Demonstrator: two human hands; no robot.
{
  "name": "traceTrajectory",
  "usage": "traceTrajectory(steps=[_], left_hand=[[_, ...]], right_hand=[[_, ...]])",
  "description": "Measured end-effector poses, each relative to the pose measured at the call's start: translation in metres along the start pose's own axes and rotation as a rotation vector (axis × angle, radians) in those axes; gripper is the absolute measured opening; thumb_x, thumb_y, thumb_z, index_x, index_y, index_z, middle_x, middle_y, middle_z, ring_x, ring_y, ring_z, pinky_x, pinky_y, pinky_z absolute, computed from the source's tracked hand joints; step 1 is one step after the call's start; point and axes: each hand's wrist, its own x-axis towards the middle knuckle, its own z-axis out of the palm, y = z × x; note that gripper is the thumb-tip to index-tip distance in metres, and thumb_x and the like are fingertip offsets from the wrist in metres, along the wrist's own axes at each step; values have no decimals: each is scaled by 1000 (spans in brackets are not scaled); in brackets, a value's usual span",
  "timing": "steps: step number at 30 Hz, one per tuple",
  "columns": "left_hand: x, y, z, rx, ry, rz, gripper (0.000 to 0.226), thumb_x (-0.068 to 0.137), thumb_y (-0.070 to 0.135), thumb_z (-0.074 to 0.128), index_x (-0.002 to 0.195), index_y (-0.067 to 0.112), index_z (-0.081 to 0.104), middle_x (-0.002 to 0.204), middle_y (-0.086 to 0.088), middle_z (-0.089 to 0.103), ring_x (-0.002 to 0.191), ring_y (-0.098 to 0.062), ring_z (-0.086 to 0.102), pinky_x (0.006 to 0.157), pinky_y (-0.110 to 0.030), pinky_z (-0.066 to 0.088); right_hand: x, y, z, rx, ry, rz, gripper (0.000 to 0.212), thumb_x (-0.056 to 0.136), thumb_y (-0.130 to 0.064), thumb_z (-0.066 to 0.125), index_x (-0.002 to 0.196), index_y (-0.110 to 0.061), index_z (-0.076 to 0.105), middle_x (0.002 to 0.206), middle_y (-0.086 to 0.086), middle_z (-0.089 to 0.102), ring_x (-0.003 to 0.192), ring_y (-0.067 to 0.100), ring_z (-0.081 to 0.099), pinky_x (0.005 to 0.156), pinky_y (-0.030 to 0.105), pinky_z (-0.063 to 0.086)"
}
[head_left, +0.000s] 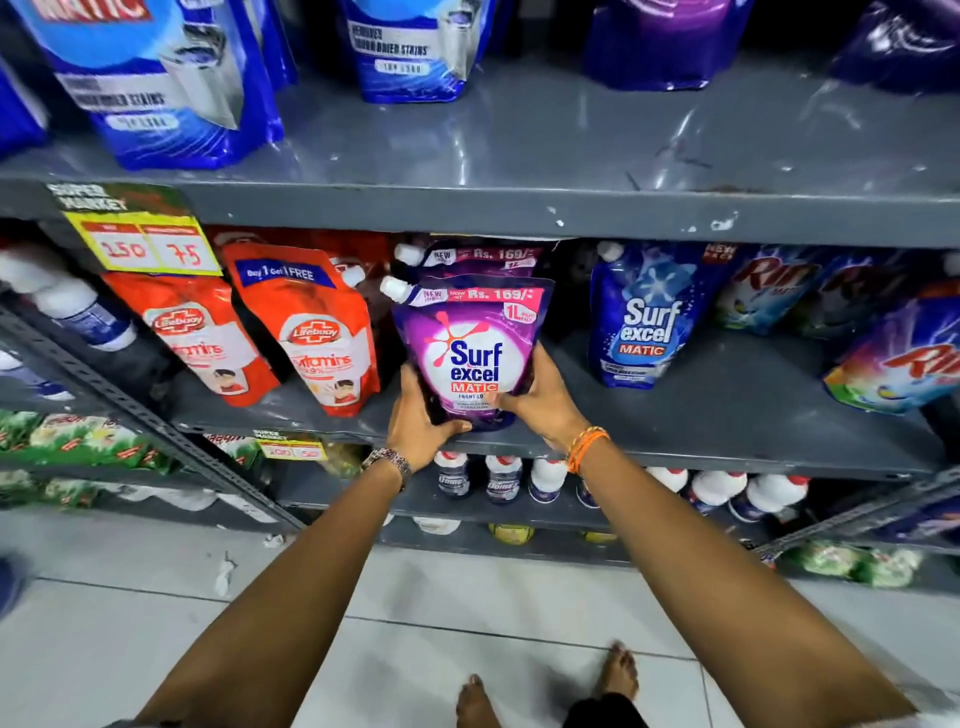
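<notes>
A purple Surf Excel Matic pouch (470, 343) with a white spout cap stands upright at the front of the grey middle shelf (727, 410). My left hand (418, 418) grips its lower left corner, thumb under the base. My right hand (540, 397) grips its lower right side, thumb across the front. A second purple pouch (483, 257) stands right behind it.
Two red Lifebuoy pouches (311, 332) stand left of the purple one, a blue Surf Excel pouch (641, 317) and Rin pouches (904, 353) to the right. Blue and purple pouches fill the upper shelf (519, 208). White bottles (550, 478) line the shelf below. Tiled floor (467, 623) underfoot.
</notes>
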Motion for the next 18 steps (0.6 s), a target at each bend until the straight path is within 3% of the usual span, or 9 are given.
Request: traceTrajectory(steps=[3,6,9,12,14,17,18], left_hand=[[-23,12,7,-104,176,-30,100,58,-1,91,139,6,32,132,-7,52,119,-21,56,97,-29,50],[-57,23,24,-67,369,-90,76,60,-1,88,122,11,46,108,-6,58,95,-30,63,77,-31,54],[-77,38,54,-128,277,56,60,62,-5,84,101,29,53,88,0,61,80,-26,63,73,-38,58],[-68,65,89,-120,9,120,58,62,2,86,102,31,55,100,4,64,88,-16,66,82,-34,59],[-43,76,118,-99,-155,107,72,56,17,91,117,25,52,117,3,61,104,-14,65,92,-33,57],[4,91,157,-87,-184,65,117,42,43,91,141,22,32,141,-4,51,129,-22,54,108,-43,48],[19,98,167,-130,-177,50,126,39,44,91,145,18,27,144,-5,48,131,-23,51,111,-43,45]], right_hand=[[-10,-2,-16,3,3,6,77,69,2,86,130,-19,45,123,-2,63,112,11,63,88,26,60],[-26,2,-54,56,172,6,75,69,6,85,131,-15,49,130,8,59,110,14,59,81,21,57],[-33,3,-108,135,472,-94,62,65,19,80,115,-8,56,111,16,64,92,13,63,73,19,58],[-25,-4,-154,193,623,-173,60,71,28,68,113,-9,48,98,1,54,75,-6,58,66,11,53],[-16,-12,-172,192,637,-172,62,75,23,69,120,-10,41,109,0,52,87,-3,57,77,15,54],[-2,-21,-188,181,508,-186,72,74,8,72,135,-9,36,141,22,52,126,32,57,105,44,51],[6,-19,-195,169,459,-189,76,75,8,71,139,-7,33,145,24,49,132,37,54,109,47,48]])
